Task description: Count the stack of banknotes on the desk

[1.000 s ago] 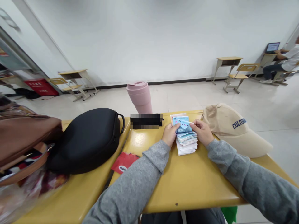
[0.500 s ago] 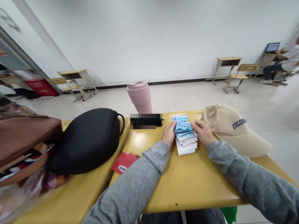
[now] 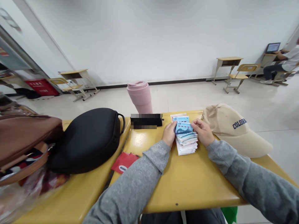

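Note:
A fanned stack of blue and white banknote-like papers (image 3: pixel 186 140) rests on the yellow desk (image 3: pixel 191 183). My left hand (image 3: pixel 168 134) grips the stack's left side, thumb on the top blue sheet. My right hand (image 3: pixel 203 132) pinches the right edge of the top sheets. Another loose pile of similar sheets (image 3: pixel 178 117) lies flat just beyond the stack.
A beige cap (image 3: pixel 233 129) sits to the right, a pink tumbler (image 3: pixel 140 97) and a dark blurred object (image 3: pixel 146 121) behind. A black case (image 3: pixel 87 140), red packet (image 3: pixel 123 161) and brown bag (image 3: pixel 23 137) lie left. A person sits at a laptop far right (image 3: pixel 283 62).
The top blue sheet, lifted a second ago, has been folded down flatter onto the stack; both hands stay in nearly the same place.

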{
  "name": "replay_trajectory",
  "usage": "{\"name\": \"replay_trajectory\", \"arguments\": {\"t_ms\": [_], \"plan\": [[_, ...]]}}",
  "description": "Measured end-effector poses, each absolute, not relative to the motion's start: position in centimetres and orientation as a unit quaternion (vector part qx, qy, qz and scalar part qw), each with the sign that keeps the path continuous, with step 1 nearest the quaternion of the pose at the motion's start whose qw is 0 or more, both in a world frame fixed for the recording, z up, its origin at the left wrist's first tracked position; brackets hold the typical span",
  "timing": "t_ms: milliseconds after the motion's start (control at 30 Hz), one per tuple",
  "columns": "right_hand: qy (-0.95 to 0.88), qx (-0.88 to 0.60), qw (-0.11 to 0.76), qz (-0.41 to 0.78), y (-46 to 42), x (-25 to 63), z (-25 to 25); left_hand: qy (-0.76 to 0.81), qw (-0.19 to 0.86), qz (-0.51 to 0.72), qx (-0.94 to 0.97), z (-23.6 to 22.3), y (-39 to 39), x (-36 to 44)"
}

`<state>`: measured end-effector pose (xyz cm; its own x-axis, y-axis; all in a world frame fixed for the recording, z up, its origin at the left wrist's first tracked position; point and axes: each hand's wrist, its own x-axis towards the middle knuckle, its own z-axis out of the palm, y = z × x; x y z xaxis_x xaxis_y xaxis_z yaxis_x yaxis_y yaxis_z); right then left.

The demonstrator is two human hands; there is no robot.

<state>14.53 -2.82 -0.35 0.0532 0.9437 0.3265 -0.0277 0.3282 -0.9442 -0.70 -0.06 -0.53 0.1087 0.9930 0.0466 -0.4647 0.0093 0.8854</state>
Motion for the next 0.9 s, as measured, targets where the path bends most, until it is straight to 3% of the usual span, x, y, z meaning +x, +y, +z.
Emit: {"name": "replay_trajectory", "arguments": {"t_ms": [900], "plan": [[-0.552,-0.416,0.596,0.409,-3.02,14.44,-0.07,0.332,0.629,0.580,0.397,-0.49,-0.10,-0.70]]}}
